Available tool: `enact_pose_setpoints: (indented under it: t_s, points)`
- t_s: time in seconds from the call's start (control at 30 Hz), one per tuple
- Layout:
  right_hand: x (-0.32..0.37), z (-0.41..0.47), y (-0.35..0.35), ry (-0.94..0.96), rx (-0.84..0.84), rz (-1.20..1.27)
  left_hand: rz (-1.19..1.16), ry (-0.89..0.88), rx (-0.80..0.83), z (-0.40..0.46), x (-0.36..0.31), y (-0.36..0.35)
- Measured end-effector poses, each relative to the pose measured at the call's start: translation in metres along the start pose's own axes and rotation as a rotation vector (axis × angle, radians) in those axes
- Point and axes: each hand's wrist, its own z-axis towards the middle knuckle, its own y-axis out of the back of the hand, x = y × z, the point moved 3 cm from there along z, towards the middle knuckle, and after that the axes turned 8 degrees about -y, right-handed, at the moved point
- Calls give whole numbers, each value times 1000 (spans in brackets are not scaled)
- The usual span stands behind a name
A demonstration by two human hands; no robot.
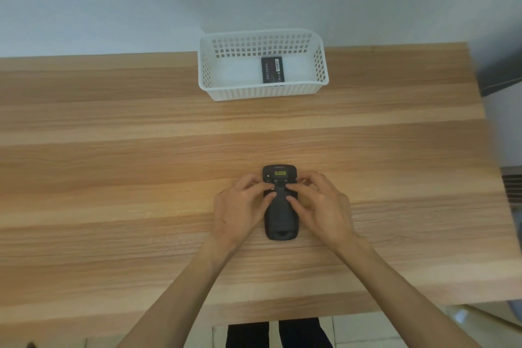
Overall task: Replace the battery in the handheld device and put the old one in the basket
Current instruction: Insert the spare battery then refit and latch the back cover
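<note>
A black handheld device (280, 215) lies back-up on the wooden table (113, 167), its long axis pointing away from me. A small yellow label shows near its far end. My left hand (240, 207) rests on its left side and my right hand (319, 205) on its right side, with thumbs and fingertips pressing on the upper back cover. At the far edge of the table stands a white perforated basket (262, 92). A dark flat battery (273, 70) lies inside it, right of centre.
A pale wall rises right behind the basket. The table's right edge borders a dark grey object (500, 76) and a vent-like surface (512, 186). My dark trousers show below the near table edge.
</note>
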Motion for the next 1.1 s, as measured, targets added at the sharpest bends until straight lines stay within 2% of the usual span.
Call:
enact_pose_setpoints:
  t_s: [0.17,0.7,0.97,1.1]
  points:
    - [-1,3,3,35,34,-58,67,-126,15,-1,5,-3]
    - [-1,12,4,44,173,-200,234,-286,111,11,4,0]
    - [-2,9,3,-78,164,-78,104,-148,72,5,5,-2]
    - [-2,8,0,-204,146,1,25,-56,45,2,3,-3]
